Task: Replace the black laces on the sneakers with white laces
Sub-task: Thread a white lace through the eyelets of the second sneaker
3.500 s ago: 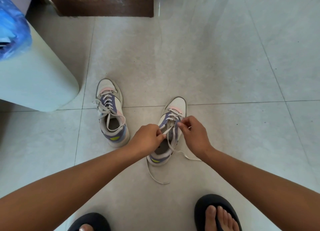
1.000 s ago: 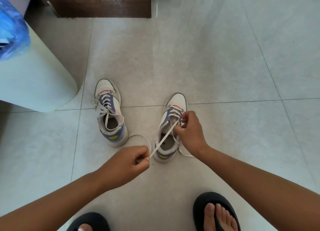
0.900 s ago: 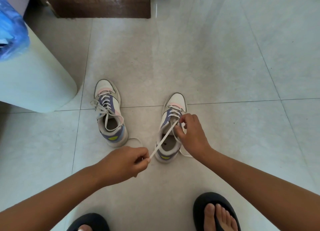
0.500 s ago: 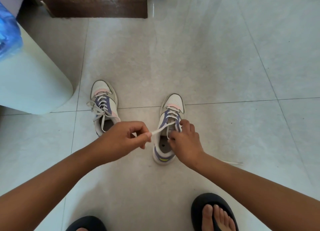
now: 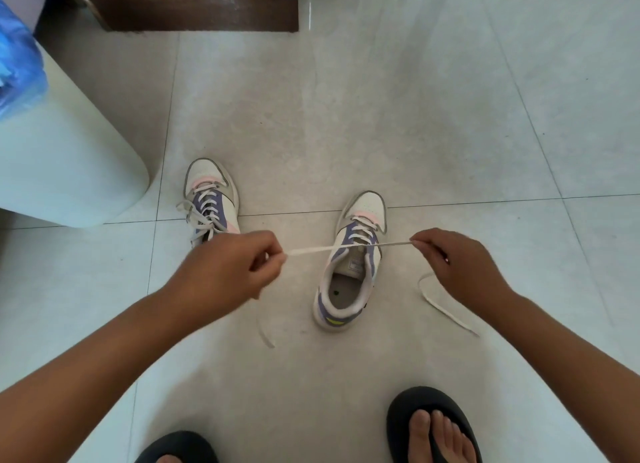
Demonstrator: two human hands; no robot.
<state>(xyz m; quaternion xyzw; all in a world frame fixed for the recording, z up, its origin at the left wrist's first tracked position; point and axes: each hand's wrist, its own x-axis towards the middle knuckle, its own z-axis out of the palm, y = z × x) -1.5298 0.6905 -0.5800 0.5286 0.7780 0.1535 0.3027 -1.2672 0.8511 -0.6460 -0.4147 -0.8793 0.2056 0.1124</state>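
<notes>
Two white, purple and pink sneakers stand on the tiled floor. The right sneaker (image 5: pixel 349 268) sits between my hands, its white lace (image 5: pixel 311 250) stretched taut sideways across the upper eyelets. My left hand (image 5: pixel 228 266) pinches the lace's left end. My right hand (image 5: pixel 457 266) pinches the right end, and the loose tail (image 5: pixel 446 312) trails on the floor under my wrist. The left sneaker (image 5: pixel 211 202) stands further left with a white lace threaded loosely; my left hand hides its heel. No black lace is in view.
A pale rounded cabinet (image 5: pixel 69 164) with a blue plastic bag (image 5: pixel 17 67) on it stands at the left. Dark wooden furniture (image 5: pixel 194 5) is at the back. My feet in black flip-flops (image 5: pixel 433 428) are at the bottom edge.
My right hand left the right sneaker's tongue and moved out to the right with a lace end. My left hand moved left, so the lace now runs taut across the shoe.
</notes>
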